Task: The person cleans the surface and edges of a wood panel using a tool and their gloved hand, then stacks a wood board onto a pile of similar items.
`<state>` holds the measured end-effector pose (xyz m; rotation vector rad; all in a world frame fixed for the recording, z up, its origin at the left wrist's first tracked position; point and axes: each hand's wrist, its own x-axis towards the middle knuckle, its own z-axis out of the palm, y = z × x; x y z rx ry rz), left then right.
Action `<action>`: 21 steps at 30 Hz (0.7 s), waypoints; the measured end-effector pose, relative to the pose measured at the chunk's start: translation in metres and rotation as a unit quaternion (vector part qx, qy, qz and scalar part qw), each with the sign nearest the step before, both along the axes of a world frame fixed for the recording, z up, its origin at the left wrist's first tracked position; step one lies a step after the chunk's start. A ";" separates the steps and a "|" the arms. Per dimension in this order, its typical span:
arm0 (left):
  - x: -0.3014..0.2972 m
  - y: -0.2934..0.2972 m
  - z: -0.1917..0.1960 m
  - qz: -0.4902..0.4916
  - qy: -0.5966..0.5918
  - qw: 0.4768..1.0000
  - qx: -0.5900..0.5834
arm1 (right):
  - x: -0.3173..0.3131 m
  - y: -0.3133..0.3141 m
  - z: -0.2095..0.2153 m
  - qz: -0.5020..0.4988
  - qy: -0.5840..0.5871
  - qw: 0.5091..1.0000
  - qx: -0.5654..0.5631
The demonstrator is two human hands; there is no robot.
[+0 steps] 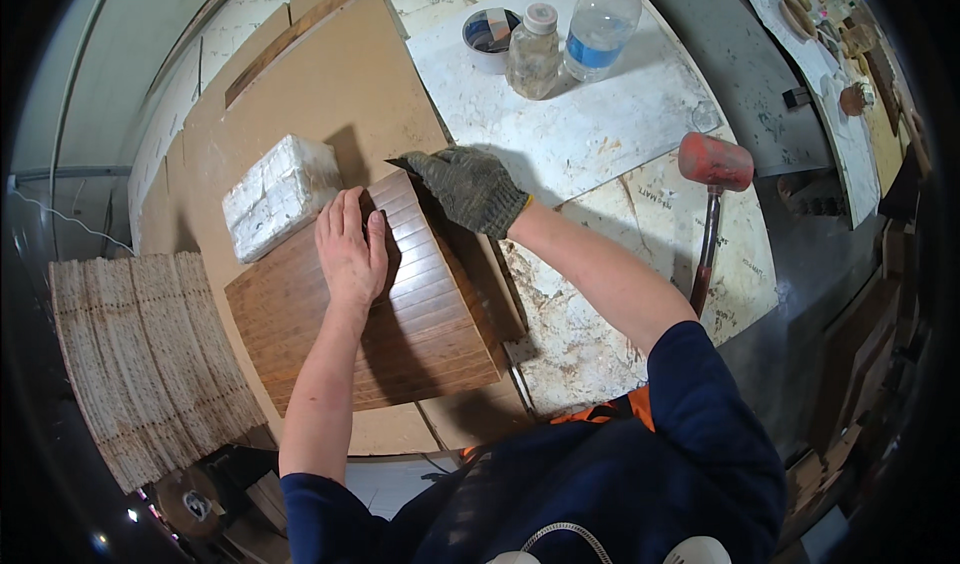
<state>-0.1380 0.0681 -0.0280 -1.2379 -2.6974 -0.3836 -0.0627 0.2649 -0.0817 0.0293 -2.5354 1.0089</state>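
fingers: left hand (352, 244) bare, fingers (345, 214) together and flat, pressing down on the panel (400, 334); right hand (470, 189) in a knit glove, curled shut over the panel's far edge, a dark tip pokes out past the glove, can't tell what it is.
panel: brown ribbed wood sheet, lying flat on the surface (340, 94).
block (278, 194): white, wrapped, touching the panel's far-left corner.
mat (150, 354): pale slatted sheet, left of the panel, apart from it.
mallet (712, 179): red head, right of the panel, well apart.
bottles (575, 34): two plus a tape roll (490, 36), beyond the panel.
handling: looks stiff, light, thin; grooves give grip, edges may chip. Best held at opposite edges, palm flat on top.
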 end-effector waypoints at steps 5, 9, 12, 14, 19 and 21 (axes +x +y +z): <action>-0.002 -0.001 -0.003 -0.006 0.004 1.000 -0.001 | 0.081 -0.017 0.005 0.172 0.186 0.946 0.203; 0.000 -0.003 -0.005 -0.003 0.000 1.000 0.006 | 0.076 -0.001 0.009 0.106 0.125 0.970 0.179; -0.003 -0.004 -0.001 -0.004 -0.008 1.000 0.001 | 0.015 0.012 0.021 -0.032 0.088 0.995 0.034; -0.004 0.000 -0.001 -0.013 -0.002 1.000 0.005 | -0.002 0.010 0.007 -0.043 0.087 0.995 0.033; -0.002 -0.002 -0.005 -0.014 0.003 1.000 0.012 | 0.035 -0.013 0.006 0.041 0.085 0.987 0.131; -0.001 -0.005 -0.003 -0.007 -0.001 1.000 0.005 | 0.092 -0.030 0.005 0.103 0.118 0.978 0.137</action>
